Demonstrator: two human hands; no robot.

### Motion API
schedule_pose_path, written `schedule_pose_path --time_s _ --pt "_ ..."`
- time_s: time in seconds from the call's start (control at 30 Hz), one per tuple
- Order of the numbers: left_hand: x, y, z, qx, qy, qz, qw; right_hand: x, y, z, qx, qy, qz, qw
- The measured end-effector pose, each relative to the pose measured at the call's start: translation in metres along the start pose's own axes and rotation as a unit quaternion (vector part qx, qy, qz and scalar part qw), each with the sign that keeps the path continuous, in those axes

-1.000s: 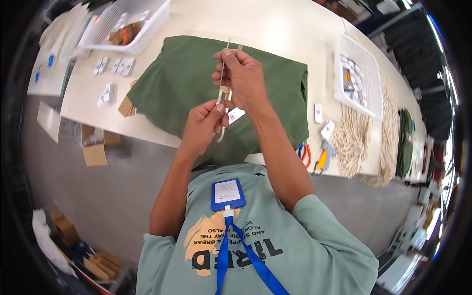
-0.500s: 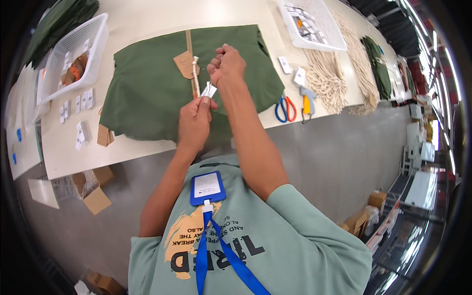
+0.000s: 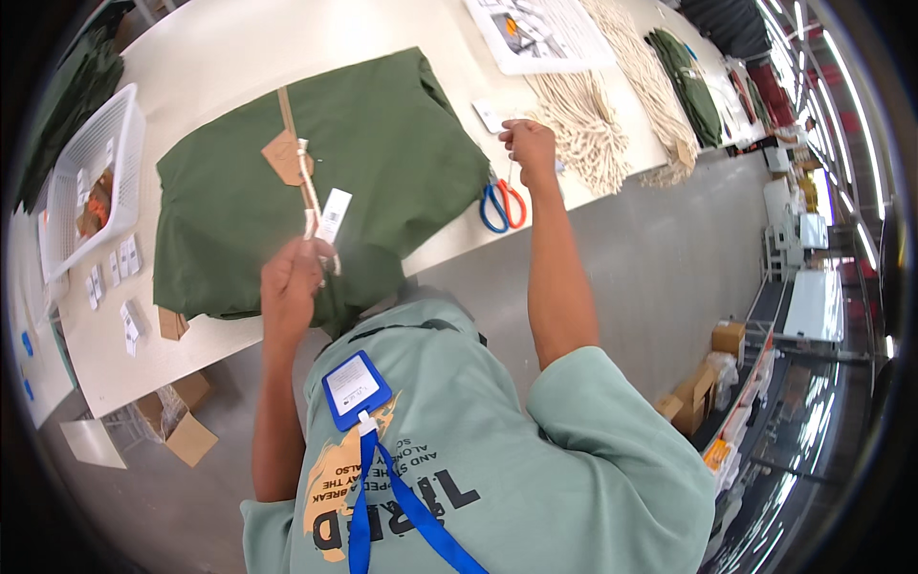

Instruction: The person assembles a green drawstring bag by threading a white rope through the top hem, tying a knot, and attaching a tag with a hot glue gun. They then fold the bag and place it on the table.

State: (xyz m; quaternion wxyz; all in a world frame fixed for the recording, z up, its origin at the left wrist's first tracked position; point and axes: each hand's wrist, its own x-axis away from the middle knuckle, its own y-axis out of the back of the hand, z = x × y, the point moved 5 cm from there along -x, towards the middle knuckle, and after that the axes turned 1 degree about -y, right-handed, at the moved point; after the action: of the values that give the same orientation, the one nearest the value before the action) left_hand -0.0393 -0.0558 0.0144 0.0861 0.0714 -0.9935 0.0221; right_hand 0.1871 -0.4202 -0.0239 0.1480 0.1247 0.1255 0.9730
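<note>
A folded dark green fabric item [image 3: 382,134] lies on the table, with a tan strip and a brown card tag [image 3: 284,158] on it. My left hand [image 3: 293,277], slightly blurred, is closed on a white cord [image 3: 309,182] at its near edge. Beside those fingers, a white label [image 3: 333,214] rests over the fabric. My right hand [image 3: 531,151] is off to the right, its fingers bent together next to another white label [image 3: 488,116]; what they hold, if anything, is hidden. Scissors [image 3: 504,206] with blue and red handles lie just below it.
White plastic baskets stand at the left [image 3: 127,182] and far right [image 3: 555,63] with small items inside. Bundles of cream cord [image 3: 583,134] spread along the right side. Several small labels [image 3: 130,325] lie at the left. An open carton [image 3: 189,435] sits on the floor below.
My right hand has moved away from the cord, rightward past the fabric to the labels and scissors. My left hand still grips the cord. The whole view has shifted and tilted.
</note>
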Motion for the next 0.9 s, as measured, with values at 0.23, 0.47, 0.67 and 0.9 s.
schedule_pose_path --time_s 0.23,0.47,0.67,0.9 --pt "-0.011 -0.019 0.011 -0.034 0.057 0.023 0.998 -0.055 0.023 -0.078 0.334 0.082 0.020 0.939" --pt "-0.031 -0.052 -0.008 -0.115 0.082 0.130 0.981 -0.034 0.014 -0.023 0.357 0.153 -0.012 0.921" --pt "-0.048 -0.070 -0.026 -0.159 0.090 0.183 0.966 0.092 -0.045 0.060 0.015 0.160 0.375 0.913" --pt "-0.054 -0.078 -0.023 -0.130 0.117 0.180 0.968 0.131 -0.087 0.068 -0.020 0.127 0.552 0.824"
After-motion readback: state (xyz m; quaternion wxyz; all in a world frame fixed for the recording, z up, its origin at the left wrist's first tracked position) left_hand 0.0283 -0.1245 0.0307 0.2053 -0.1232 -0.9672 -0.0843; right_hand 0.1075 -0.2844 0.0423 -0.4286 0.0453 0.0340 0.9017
